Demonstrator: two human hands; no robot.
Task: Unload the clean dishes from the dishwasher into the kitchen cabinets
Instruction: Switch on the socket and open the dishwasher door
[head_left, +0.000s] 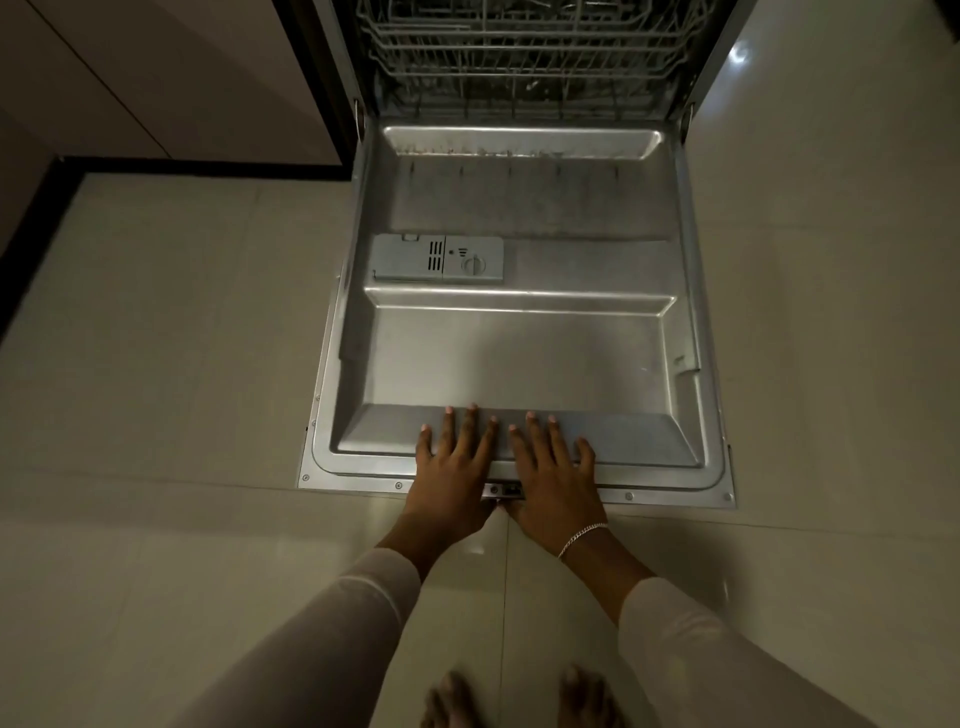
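Two hands are laid flat, fingers straight and spread, on the near edge of the lowered dishwasher door (519, 353): the left hand (454, 460) just beside the right hand (553, 470), with nothing gripped by either. The door is shown lying open above the tiled floor (182, 338), and wire racks (519, 52) are seen inside the dishwasher at the top; their contents cannot be made out.
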